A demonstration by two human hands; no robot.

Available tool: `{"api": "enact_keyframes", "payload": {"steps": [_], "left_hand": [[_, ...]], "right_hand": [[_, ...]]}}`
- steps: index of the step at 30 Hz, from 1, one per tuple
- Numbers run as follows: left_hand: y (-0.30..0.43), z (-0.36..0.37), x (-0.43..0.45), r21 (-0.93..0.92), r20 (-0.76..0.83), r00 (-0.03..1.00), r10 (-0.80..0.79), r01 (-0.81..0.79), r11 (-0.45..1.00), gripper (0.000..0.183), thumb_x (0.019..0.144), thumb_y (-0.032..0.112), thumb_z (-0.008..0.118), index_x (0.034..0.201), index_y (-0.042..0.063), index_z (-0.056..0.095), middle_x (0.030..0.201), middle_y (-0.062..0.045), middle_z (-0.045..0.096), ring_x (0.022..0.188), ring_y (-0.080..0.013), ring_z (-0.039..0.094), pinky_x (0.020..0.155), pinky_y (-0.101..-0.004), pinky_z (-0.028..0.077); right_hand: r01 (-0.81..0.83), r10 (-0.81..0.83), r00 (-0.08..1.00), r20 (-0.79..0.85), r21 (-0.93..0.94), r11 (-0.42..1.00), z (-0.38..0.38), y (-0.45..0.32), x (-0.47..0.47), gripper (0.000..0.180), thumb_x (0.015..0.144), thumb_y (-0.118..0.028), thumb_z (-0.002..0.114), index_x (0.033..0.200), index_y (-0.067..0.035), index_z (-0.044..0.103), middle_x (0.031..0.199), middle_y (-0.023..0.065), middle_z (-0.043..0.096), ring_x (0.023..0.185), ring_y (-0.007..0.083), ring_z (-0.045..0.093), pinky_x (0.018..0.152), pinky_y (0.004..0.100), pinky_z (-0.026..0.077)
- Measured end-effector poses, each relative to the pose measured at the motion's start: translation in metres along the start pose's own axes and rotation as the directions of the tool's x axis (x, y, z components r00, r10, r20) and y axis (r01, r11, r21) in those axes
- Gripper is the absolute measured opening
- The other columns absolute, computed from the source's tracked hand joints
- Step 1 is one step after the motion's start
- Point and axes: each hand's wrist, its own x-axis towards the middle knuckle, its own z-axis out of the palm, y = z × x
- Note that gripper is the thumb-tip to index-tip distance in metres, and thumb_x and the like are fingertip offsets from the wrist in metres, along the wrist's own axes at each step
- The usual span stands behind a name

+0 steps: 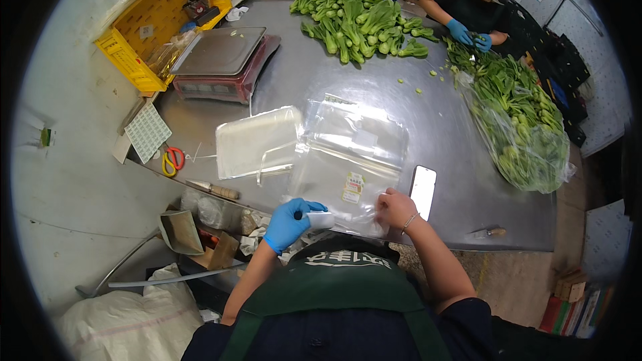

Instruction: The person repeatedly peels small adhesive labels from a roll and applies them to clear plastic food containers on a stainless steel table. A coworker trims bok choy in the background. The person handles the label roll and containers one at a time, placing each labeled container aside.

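My left hand point(287, 225), in a blue glove, grips a small white roll point(321, 219), which looks like a roll of labels, at the near edge of the steel table. My bare right hand point(397, 209) rests at the right near corner of a stack of clear plastic bags point(321, 173); its fingers are blurred, so whether they pinch the film cannot be told. A printed label point(353, 187) sits on the top bag, between my hands. Just right of my right hand lies a smartphone point(424, 190) with a bright white screen. Another pile of clear bags point(253, 145) adjoins on the left.
Bok choy point(361, 27) is heaped at the back. A co-worker in blue gloves point(459, 31) handles greens beside a large plastic bag of vegetables point(531, 140). Left stand a scale point(220, 52) and yellow crate point(145, 35). Scissors point(173, 161) and knives point(223, 191) point(496, 231) lie near edges.
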Motion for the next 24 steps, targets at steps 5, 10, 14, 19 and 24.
{"api": "enact_keyframes", "payload": {"steps": [5, 10, 14, 19, 24], "left_hand": [[0.024, 0.009, 0.005, -0.024, -0.048, 0.999, 0.02, -0.021, 0.999, 0.044, 0.073, -0.011, 0.042, 0.11, 0.001, 0.063, 0.105, -0.013, 0.069, 0.093, -0.0146, 0.064, 0.083, -0.0272, 0.052], [0.009, -0.002, 0.005, 0.24, -0.054, 0.997, -0.059, 0.07, 0.968, 0.034, 0.08, -0.005, 0.052, 0.11, 0.001, 0.065, 0.089, -0.01, 0.069, 0.072, -0.0107, 0.062, 0.06, -0.022, 0.05], [-0.003, 0.011, 0.01, 0.07, -0.227, 0.971, -0.076, 0.095, 0.993, 0.017, 0.079, 0.002, 0.056, 0.092, 0.0, 0.066, 0.077, -0.009, 0.068, 0.057, -0.0088, 0.058, 0.047, -0.023, 0.047], [0.003, 0.014, 0.012, 0.105, -0.239, 0.963, -0.124, 0.152, 0.983, 0.004, 0.081, 0.004, 0.063, 0.082, 0.0, 0.063, 0.066, -0.006, 0.061, 0.05, -0.0099, 0.055, 0.042, -0.0239, 0.044], [-0.036, -0.01, 0.009, 0.26, -0.258, 0.964, -0.063, 0.131, 0.957, 0.006, 0.082, 0.005, 0.063, 0.085, 0.001, 0.062, 0.068, -0.005, 0.06, 0.051, -0.0096, 0.055, 0.042, -0.0238, 0.044]], "right_hand": [[-0.032, 0.072, 0.989, -0.131, 0.28, 0.96, 0.017, 0.018, -0.001, 0.011, 0.079, -0.019, 0.068, 0.08, -0.009, 0.066, 0.081, 0.0102, 0.062, 0.076, 0.03, 0.061, 0.069, 0.0379, 0.049], [0.157, 0.452, 0.618, -0.643, 0.665, 0.731, 0.012, 0.026, 0.012, 0.007, 0.088, -0.01, 0.06, 0.085, -0.005, 0.063, 0.075, 0.005, 0.06, 0.067, 0.0171, 0.057, 0.063, 0.028, 0.046], [0.246, 0.256, 0.809, -0.528, 0.701, 0.669, -0.001, -0.023, 0.009, 0.009, 0.094, -0.012, 0.057, 0.093, -0.005, 0.063, 0.078, 0.0015, 0.061, 0.069, 0.0084, 0.053, 0.064, 0.0221, 0.044], [0.084, -0.109, 0.994, -0.024, 0.805, 0.587, 0.015, -0.084, 0.006, 0.014, 0.091, -0.013, 0.061, 0.097, -0.001, 0.066, 0.075, 0.0042, 0.065, 0.068, 0.0081, 0.059, 0.063, 0.0239, 0.048], [0.117, 0.08, 0.971, -0.225, 0.741, 0.661, 0.008, -0.057, 0.033, 0.017, 0.088, -0.011, 0.062, 0.101, 0.001, 0.065, 0.082, 0.0058, 0.067, 0.07, 0.0096, 0.059, 0.065, 0.0247, 0.049]]}}
